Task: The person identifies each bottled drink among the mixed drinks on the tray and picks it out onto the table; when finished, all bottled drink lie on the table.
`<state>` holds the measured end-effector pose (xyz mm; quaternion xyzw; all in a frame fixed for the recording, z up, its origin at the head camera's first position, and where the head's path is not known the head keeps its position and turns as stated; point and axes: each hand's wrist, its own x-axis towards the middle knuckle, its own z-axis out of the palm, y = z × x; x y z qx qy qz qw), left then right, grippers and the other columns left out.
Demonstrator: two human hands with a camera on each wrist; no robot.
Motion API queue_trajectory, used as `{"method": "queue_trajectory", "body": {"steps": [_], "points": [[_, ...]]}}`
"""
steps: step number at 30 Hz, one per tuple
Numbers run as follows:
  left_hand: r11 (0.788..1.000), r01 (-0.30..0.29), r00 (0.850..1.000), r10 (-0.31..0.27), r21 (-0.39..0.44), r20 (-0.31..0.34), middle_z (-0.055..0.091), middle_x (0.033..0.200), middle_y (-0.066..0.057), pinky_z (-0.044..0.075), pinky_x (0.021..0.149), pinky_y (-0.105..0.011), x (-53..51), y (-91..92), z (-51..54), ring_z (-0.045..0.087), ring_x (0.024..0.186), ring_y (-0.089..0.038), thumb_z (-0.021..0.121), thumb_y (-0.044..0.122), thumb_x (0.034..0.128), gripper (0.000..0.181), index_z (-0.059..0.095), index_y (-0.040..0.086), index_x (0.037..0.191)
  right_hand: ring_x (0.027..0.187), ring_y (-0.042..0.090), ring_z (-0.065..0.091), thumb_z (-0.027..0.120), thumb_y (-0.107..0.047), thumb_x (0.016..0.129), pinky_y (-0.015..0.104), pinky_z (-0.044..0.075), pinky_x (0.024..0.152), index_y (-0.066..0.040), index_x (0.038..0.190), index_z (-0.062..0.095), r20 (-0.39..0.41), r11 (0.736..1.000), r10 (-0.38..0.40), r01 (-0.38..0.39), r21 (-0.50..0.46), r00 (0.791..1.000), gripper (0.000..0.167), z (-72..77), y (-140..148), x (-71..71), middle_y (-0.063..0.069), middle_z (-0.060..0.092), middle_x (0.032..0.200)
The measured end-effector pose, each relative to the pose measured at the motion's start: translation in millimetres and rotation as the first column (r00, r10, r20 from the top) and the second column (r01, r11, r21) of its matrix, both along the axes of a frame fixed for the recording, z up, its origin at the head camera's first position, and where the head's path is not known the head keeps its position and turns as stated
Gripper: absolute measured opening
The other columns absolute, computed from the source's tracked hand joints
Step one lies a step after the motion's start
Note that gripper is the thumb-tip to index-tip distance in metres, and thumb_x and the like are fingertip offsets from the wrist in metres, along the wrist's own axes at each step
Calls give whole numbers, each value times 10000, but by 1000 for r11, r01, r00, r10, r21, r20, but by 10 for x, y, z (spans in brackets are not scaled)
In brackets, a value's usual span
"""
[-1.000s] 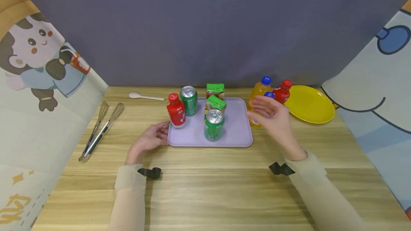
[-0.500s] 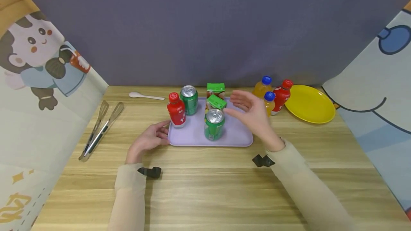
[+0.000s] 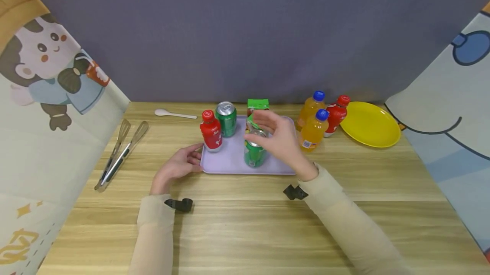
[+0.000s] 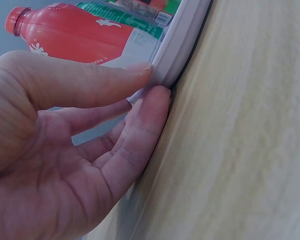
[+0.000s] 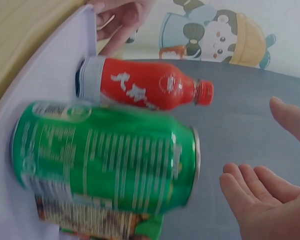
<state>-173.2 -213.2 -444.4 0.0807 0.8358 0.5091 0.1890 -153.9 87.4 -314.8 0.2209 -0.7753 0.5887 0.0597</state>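
Note:
My left hand (image 3: 179, 163) grips the left edge of a lilac tray (image 3: 229, 163); in the left wrist view the thumb lies on the rim and the fingers (image 4: 152, 112) are against its outer side. Above the front green soda can (image 3: 254, 157) on the tray hovers my right hand (image 3: 282, 142), fingers extended and thumb apart. The right wrist view shows a gap between this hand and the can (image 5: 105, 155). A red bottle (image 3: 211, 132) and another green can (image 3: 227, 123) stand at the tray's left. Two green-topped drink cartons (image 3: 258, 104) are at the back, partly hidden.
Right of the tray stand two orange drink bottles (image 3: 314, 132) with blue caps and a red bottle (image 3: 336, 115). Beyond them lies a yellow plate (image 3: 369, 124). A white spoon (image 3: 176, 114) and metal tongs (image 3: 119, 156) lie to the left. A grey wall (image 3: 252, 37) rises behind.
My right hand has moved left from beside the orange bottles to above the front can, uncovering the bottles. My left hand has stayed at the tray's edge.

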Motion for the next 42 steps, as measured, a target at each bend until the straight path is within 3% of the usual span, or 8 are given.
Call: {"method": "queue_trajectory", "body": {"steps": [3, 10, 15, 20, 29, 34, 42], "points": [[1000, 0, 1000, 0, 9, 1, 539, 1098, -208, 521, 776, -320, -3, -1, -6, 580, 897, -272, 693, -115, 777, 769, 338, -22, 1453, 1065, 336, 595, 782, 42, 746, 399, 470, 918, 118, 1227, 544, -12, 1000, 18, -18, -1, 1000, 541, -26, -79, -4, 245, 600, 1167], [1000, 4, 1000, -4, 20, 7, 536, 1101, -211, 519, 777, -319, -4, 2, -8, 578, 899, -274, 694, -116, 775, 777, 329, -26, 1455, 1094, 259, 580, 830, -64, 726, 389, 464, 929, 45, 1267, 543, -20, 999, 39, -39, -9, 999, 622, -360, -220, -166, 170, 598, 1203], [1000, 5, 1000, -5, 27, 4, 537, 1106, -221, 518, 770, -317, -14, -1, -19, 577, 903, -278, 702, -109, 772, 786, 326, -25, 1457, 1097, 198, 574, 844, -145, 725, 340, 469, 921, -8, 1272, 554, -43, 999, 38, -37, 21, 998, 635, -450, -313, -165, 102, 603, 1208], [999, 4, 1000, -5, 33, 6, 534, 1104, -222, 517, 770, -320, -17, -5, -29, 572, 902, -284, 703, -106, 773, 786, 330, -17, 1459, 1104, 169, 571, 855, -190, 716, 257, 451, 924, -33, 1274, 558, -47, 999, 26, -24, 34, 999, 651, -509, -422, -170, 69, 610, 1207], [1000, 5, 1000, -5, 30, 0, 540, 1083, -207, 520, 758, -318, -1, 13, -20, 581, 888, -266, 697, -118, 767, 780, 335, -27, 1452, 1172, 195, 528, 834, -256, 745, 290, 438, 951, -23, 1338, 499, -59, 993, -28, 35, 117, 998, 720, -562, -610, -161, 79, 538, 1308], [999, 16, 1000, -16, 49, -1, 539, 1090, -228, 519, 752, -303, -9, -5, -30, 586, 900, -278, 690, -124, 770, 789, 307, -46, 1456, 1137, 214, 536, 829, -286, 749, 283, 449, 911, -38, 1354, 486, -106, 977, -63, 83, 197, 992, 739, -540, -719, -131, 106, 541, 1296], [997, 15, 1000, -16, 81, 12, 543, 1100, -240, 523, 751, -299, -9, -7, -12, 597, 909, -281, 665, -152, 770, 799, 280, -53, 1463, 1139, 207, 527, 808, -290, 773, 269, 450, 879, -38, 1354, 476, -128, 973, -40, 68, 220, 991, 715, -574, -844, -170, 76, 530, 1299]]}}
